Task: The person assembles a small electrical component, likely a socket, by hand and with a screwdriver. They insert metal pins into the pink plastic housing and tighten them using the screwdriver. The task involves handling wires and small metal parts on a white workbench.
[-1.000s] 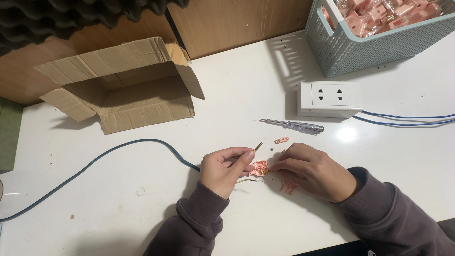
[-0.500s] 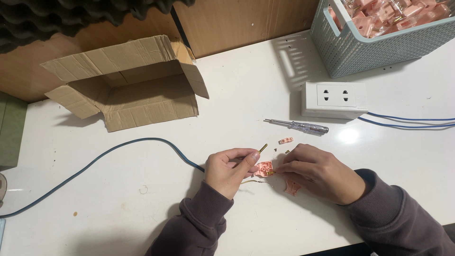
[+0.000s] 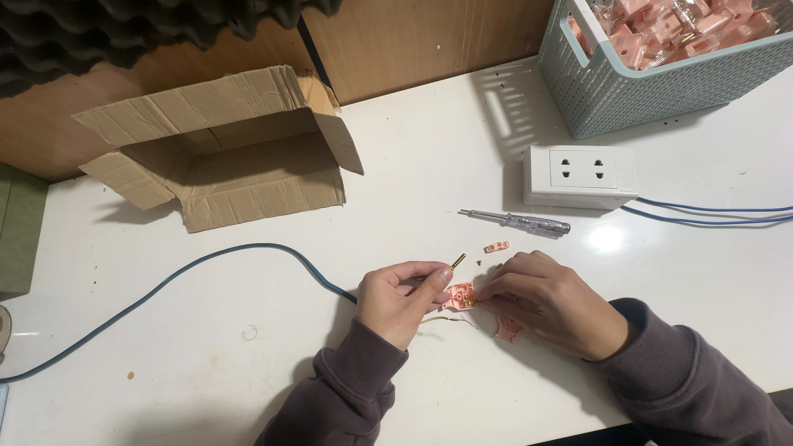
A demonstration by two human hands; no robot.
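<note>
Hardly anything has shifted since the earlier frames: both hands stay over the pink plug body (image 3: 459, 296). Left hand (image 3: 402, 299) pinches a brass pin (image 3: 456, 262), long axis pointing up-right; cable (image 3: 206, 268) trails left. Right hand (image 3: 552, 303) fingertips pinch the plug from its right, touching. Loose pink part (image 3: 496, 246) beyond, then tester screwdriver (image 3: 519, 221), socket box (image 3: 577, 175), cardboard box (image 3: 223, 149), basket (image 3: 661, 78).

White bench (image 3: 429, 165), glossy, against a wooden wall. On it: open cardboard box (image 3: 223, 149) at back left; blue cable (image 3: 206, 264) curving across the left half; grey-blue basket (image 3: 669, 74) at back right; white socket block (image 3: 578, 175) just before it; screwdriver (image 3: 516, 221) nearby; small pink clip (image 3: 496, 246) beside.
</note>
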